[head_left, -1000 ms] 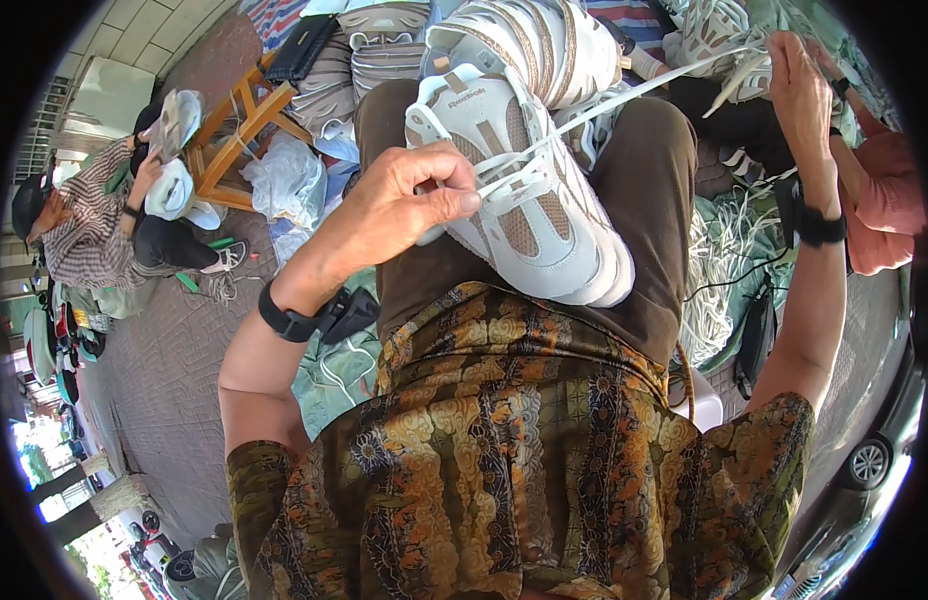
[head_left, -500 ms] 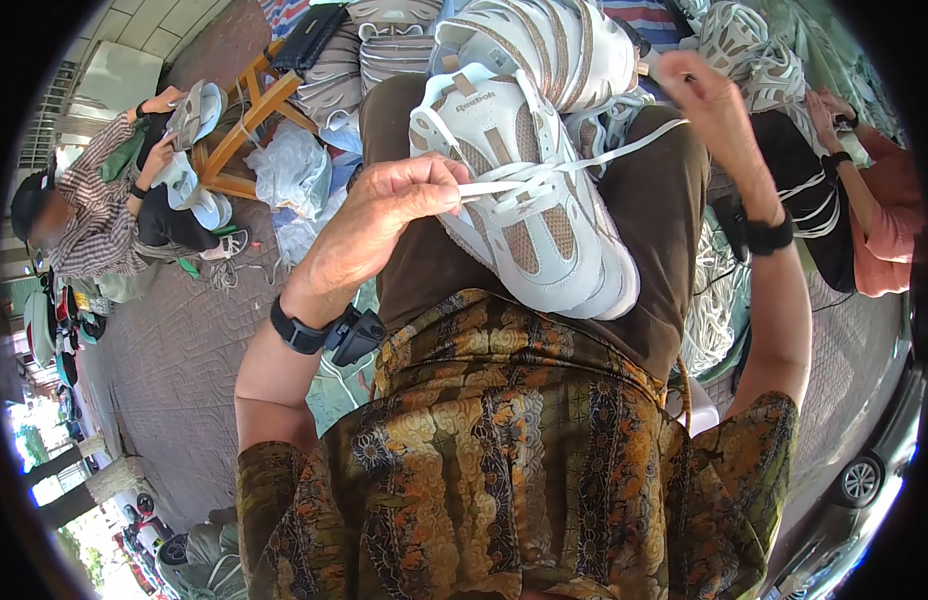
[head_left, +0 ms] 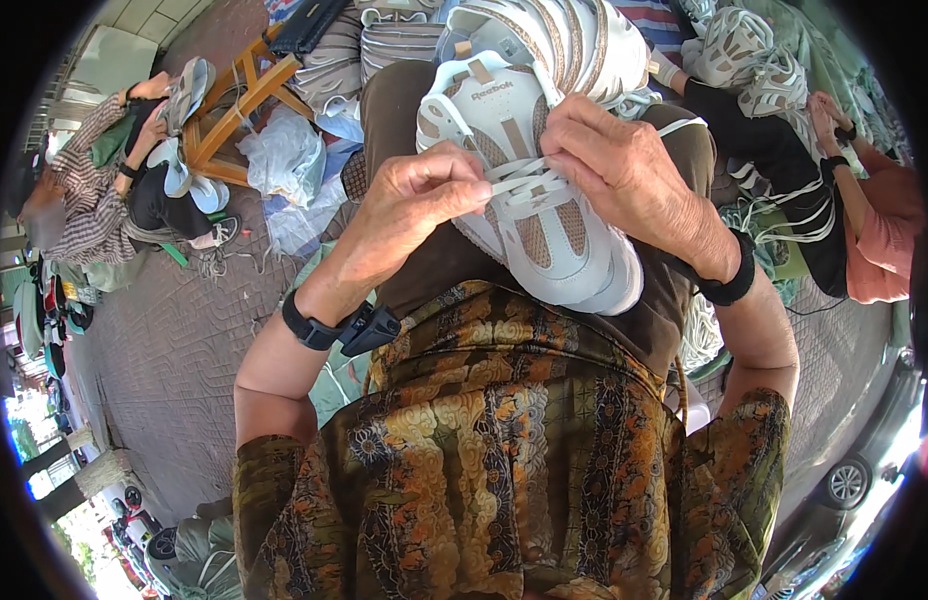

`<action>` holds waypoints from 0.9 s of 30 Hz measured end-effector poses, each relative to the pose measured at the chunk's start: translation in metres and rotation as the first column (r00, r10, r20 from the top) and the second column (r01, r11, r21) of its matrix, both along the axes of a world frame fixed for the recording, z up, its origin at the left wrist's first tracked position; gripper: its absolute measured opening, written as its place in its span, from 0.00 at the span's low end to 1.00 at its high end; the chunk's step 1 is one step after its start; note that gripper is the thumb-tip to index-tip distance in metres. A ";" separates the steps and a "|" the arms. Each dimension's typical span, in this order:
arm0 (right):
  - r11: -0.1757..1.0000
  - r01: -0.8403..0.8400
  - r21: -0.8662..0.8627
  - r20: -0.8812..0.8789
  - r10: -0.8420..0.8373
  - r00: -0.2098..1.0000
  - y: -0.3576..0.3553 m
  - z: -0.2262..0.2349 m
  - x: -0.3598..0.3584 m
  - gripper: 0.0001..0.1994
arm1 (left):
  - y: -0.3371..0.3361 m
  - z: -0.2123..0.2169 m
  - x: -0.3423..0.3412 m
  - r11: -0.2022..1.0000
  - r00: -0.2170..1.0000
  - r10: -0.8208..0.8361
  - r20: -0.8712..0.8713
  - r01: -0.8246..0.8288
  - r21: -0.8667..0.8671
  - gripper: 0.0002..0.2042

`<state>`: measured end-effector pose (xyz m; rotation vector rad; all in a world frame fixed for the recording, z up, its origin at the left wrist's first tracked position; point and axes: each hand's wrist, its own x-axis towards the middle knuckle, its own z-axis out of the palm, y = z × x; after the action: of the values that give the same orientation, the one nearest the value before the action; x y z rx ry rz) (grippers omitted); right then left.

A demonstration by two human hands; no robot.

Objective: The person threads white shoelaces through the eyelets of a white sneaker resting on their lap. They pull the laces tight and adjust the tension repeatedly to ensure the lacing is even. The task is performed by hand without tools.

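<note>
A white and beige sneaker (head_left: 564, 262) rests across my lap, its toe toward me and its tongue pointing away. White shoelace (head_left: 525, 184) crosses over the lower eyelets. My left hand (head_left: 424, 195) pinches a lace at the shoe's left side, thumb against the fingers. At the right row of eyelets my right hand (head_left: 614, 160) is closed with its fingertips down on the lacing; a loose lace end trails past it to the right over my knee. What exactly the right fingertips hold is partly hidden by the hand.
Stacked sneakers (head_left: 554, 45) lie just beyond my knees. A wooden stool (head_left: 234, 120) and a clear plastic bag (head_left: 284, 160) stand at the left. One person (head_left: 94, 200) handles shoes at the far left; another (head_left: 874, 220) sits at the right. White laces (head_left: 700, 335) hang beside my right leg.
My right hand has come back from the upper right, where it held the lace stretched out, down to the shoe's eyelets. My left hand keeps its pinch, shifted slightly right.
</note>
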<state>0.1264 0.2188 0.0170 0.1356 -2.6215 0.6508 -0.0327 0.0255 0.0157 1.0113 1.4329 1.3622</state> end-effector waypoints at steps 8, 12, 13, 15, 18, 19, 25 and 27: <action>0.994 0.057 0.090 0.062 -0.063 0.996 0.024 0.011 0.014 0.03 | 0.003 -0.005 0.005 1.000 0.972 -0.016 -0.234 0.021 0.017 0.07; 0.986 0.125 0.110 0.074 -0.133 0.988 0.052 0.010 0.024 0.04 | 0.008 -0.007 0.005 1.000 0.923 -0.030 -0.385 0.025 -0.019 0.06; 0.985 0.106 0.139 0.038 -0.112 0.993 0.059 0.013 0.025 0.04 | 0.009 -0.007 0.007 1.000 0.914 -0.018 -0.405 0.012 -0.015 0.06; 0.977 0.075 0.199 -0.028 -0.071 0.997 0.073 0.024 0.024 0.04 | 0.010 -0.009 0.009 1.000 0.896 0.005 -0.445 0.000 0.011 0.07; 0.981 0.093 0.169 0.020 -0.098 0.995 0.094 0.011 0.010 0.05 | 0.015 -0.010 0.013 0.998 0.863 0.038 -0.504 -0.012 0.055 0.07; 0.980 0.081 0.183 0.030 -0.088 0.996 0.099 0.005 0.002 0.05 | 0.017 -0.010 0.013 0.998 0.855 0.056 -0.515 -0.031 0.058 0.07; 0.993 0.001 0.118 0.132 -0.016 0.991 0.093 -0.010 -0.015 0.05 | 0.022 -0.013 0.018 0.985 0.785 0.174 -0.595 -0.124 0.124 0.08; 0.998 0.035 0.053 0.159 -0.043 0.986 0.079 -0.013 -0.005 0.06 | 0.024 -0.013 0.019 0.982 0.757 0.186 -0.626 -0.144 0.119 0.08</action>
<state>0.1210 0.2979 0.0038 0.0490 -2.7880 0.6057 -0.0139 0.0492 0.0022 1.5162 2.0283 1.2416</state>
